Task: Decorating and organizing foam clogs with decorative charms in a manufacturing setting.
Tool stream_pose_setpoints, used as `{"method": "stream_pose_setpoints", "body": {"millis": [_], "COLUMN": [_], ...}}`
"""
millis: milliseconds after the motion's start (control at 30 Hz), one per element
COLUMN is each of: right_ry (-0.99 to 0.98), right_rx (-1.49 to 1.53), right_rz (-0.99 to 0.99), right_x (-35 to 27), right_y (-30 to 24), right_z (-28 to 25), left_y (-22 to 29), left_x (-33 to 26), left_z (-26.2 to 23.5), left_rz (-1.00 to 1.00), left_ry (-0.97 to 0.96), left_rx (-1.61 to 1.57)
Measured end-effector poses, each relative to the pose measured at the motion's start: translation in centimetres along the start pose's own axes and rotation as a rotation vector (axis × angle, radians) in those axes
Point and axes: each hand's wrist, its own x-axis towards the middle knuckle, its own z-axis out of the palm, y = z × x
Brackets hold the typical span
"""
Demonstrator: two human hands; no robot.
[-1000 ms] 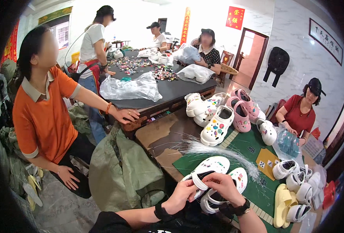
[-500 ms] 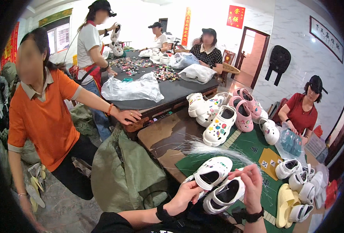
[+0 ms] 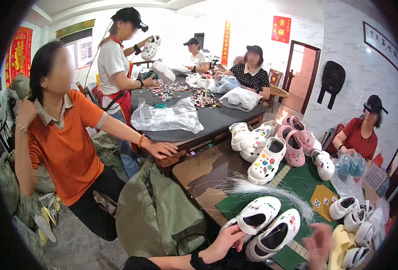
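My left hand point(image 3: 228, 243) grips a white clog point(image 3: 263, 208) by its heel strap, close above the table's near edge. A matching white clog point(image 3: 289, 221) with small colored charms sits right beside it; whether the same fingers hold it too, I cannot tell. To the right of the pair, my right hand point(image 3: 319, 245) is smeared by motion, apart from both clogs and nearest to the yellow slippers point(image 3: 338, 245). Just beyond the pair lies a bundle of thin white strands point(image 3: 282, 193) on the green mat point(image 3: 235, 204).
Charm-covered white clogs point(image 3: 268, 159) and pink clogs point(image 3: 293, 150) stand farther back. More white clogs point(image 3: 344, 207) crowd the right. A green sack point(image 3: 158, 216) bulges at left; a co-worker in orange point(image 3: 68, 135) leans on the dark table point(image 3: 167, 135), strewn with charms.
My right hand has left the clog and moved right. The second clog now shows more of its decorated top. The co-worker in orange has raised one hand to the shoulder.
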Motion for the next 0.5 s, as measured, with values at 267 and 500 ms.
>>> {"method": "stream_pose_setpoints", "body": {"millis": [267, 500], "right_ry": [-0.509, -0.459], "right_rx": [-0.294, -0.073], "right_rz": [-0.21, -0.337], "right_x": [-1.3, -1.1], "right_y": [2.3, 3.0], "right_z": [9.6, 14.4], "left_y": [2.6, 4.6], "left_x": [-0.6, -4.7], "left_z": [0.0, -2.0], "left_rz": [-0.081, 0.024], "left_ry": [-0.039, 0.263], "left_rx": [0.157, 0.267]}}
